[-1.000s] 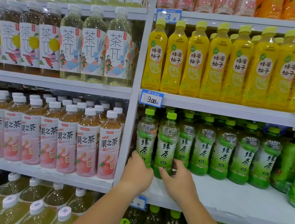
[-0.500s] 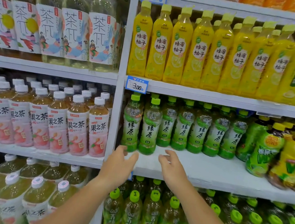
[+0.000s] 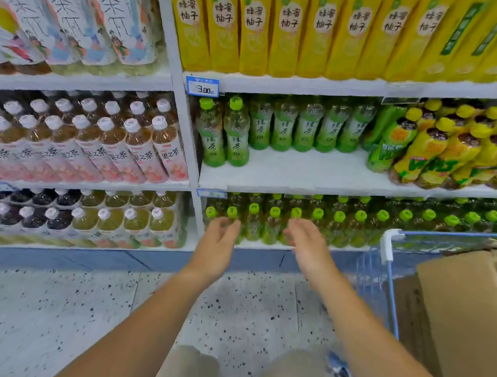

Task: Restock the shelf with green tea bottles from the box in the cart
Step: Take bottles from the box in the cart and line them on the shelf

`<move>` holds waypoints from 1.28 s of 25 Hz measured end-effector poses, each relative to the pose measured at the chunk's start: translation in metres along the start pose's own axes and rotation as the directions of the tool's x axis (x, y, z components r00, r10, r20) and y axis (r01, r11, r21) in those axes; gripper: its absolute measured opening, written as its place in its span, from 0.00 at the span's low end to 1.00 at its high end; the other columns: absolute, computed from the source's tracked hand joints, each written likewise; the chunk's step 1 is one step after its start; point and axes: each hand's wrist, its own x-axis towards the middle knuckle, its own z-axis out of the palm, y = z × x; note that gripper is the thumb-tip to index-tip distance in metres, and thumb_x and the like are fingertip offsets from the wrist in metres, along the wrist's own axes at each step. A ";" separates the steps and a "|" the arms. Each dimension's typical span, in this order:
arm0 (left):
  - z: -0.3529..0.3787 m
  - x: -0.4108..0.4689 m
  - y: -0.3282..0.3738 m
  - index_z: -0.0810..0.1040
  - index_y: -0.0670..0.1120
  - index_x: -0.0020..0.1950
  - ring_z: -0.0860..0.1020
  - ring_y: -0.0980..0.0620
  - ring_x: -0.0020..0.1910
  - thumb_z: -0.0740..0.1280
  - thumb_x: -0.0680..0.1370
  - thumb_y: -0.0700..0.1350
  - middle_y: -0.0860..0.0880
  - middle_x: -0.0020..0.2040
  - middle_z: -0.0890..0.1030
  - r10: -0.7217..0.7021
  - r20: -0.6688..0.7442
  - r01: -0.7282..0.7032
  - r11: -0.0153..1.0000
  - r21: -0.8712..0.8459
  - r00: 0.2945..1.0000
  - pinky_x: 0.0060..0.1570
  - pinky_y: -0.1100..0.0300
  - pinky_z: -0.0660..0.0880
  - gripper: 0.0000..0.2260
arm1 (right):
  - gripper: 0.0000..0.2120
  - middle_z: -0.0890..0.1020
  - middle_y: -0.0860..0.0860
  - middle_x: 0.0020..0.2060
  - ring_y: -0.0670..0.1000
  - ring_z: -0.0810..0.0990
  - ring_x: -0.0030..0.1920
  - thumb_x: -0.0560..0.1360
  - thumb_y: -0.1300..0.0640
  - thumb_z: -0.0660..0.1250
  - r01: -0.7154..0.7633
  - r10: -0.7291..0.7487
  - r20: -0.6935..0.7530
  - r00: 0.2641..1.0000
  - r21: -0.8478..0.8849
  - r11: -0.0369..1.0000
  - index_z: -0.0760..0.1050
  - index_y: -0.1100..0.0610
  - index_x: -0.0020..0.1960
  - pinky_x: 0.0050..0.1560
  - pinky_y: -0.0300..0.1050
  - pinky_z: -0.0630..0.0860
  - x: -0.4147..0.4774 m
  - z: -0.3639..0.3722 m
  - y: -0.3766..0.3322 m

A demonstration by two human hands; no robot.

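Green tea bottles (image 3: 238,134) with green caps and labels stand on the white middle shelf (image 3: 305,176). Two are near the front at the left end, and a row stands further back. My left hand (image 3: 218,244) and my right hand (image 3: 308,249) hang empty in front of the bottom shelf, fingers loosely apart, well below that shelf. At the right edge a brown cardboard box (image 3: 469,315) sits in a blue wire cart (image 3: 388,262). The box's contents are hidden.
Yellow drink bottles (image 3: 255,23) fill the shelf above. Yellow-green bottles (image 3: 433,148) crowd the right part of the green tea shelf. Pale pink-labelled tea bottles (image 3: 120,147) stand in the left bay. Green-capped bottles (image 3: 315,218) line the bottom shelf. Speckled floor (image 3: 38,313) lies below.
Both hands have let go of the front green tea bottles and drawn back and down from the shelf. The view has tilted down and right, bringing the cart and box into sight.
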 end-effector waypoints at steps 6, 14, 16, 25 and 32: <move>0.014 -0.075 0.046 0.64 0.50 0.78 0.69 0.55 0.63 0.57 0.83 0.61 0.53 0.69 0.71 -0.001 0.182 -0.016 0.995 0.096 0.983 0.61 0.56 0.64 0.27 | 0.25 0.73 0.49 0.70 0.54 0.73 0.67 0.82 0.40 0.58 -0.149 0.147 -0.057 0.988 -0.033 0.988 0.65 0.49 0.75 0.61 0.50 0.70 -0.100 -0.075 -0.015; 0.087 -0.097 0.100 0.67 0.53 0.75 0.72 0.59 0.58 0.59 0.82 0.63 0.59 0.63 0.71 0.145 0.512 -0.262 0.951 0.164 0.847 0.57 0.58 0.65 0.25 | 0.14 0.78 0.52 0.63 0.53 0.77 0.61 0.82 0.43 0.60 -0.203 0.268 -0.449 0.852 0.187 0.961 0.73 0.49 0.63 0.67 0.57 0.72 -0.208 -0.161 0.001; 0.116 -0.108 0.110 0.69 0.55 0.71 0.73 0.66 0.53 0.60 0.81 0.64 0.58 0.63 0.74 0.178 0.581 -0.324 0.933 0.158 0.794 0.53 0.61 0.67 0.23 | 0.17 0.78 0.51 0.62 0.52 0.77 0.61 0.82 0.42 0.60 -0.201 0.304 -0.488 0.818 0.252 0.947 0.72 0.50 0.65 0.67 0.55 0.73 -0.236 -0.180 0.009; 0.275 -0.156 0.165 0.67 0.59 0.72 0.70 0.71 0.52 0.58 0.79 0.68 0.62 0.63 0.71 0.123 0.793 -0.403 0.900 0.164 0.597 0.49 0.66 0.66 0.24 | 0.12 0.79 0.50 0.58 0.51 0.78 0.57 0.83 0.42 0.57 -0.218 0.422 -0.605 0.675 0.383 0.898 0.70 0.47 0.61 0.66 0.57 0.73 -0.292 -0.314 0.079; 0.419 -0.161 0.191 0.67 0.51 0.75 0.72 0.58 0.61 0.58 0.82 0.62 0.55 0.66 0.73 0.059 0.728 -0.284 0.940 0.190 0.683 0.57 0.59 0.66 0.25 | 0.26 0.78 0.49 0.63 0.52 0.76 0.63 0.78 0.37 0.58 -0.326 0.429 -0.532 0.731 0.280 0.903 0.70 0.50 0.71 0.68 0.58 0.71 -0.251 -0.458 0.148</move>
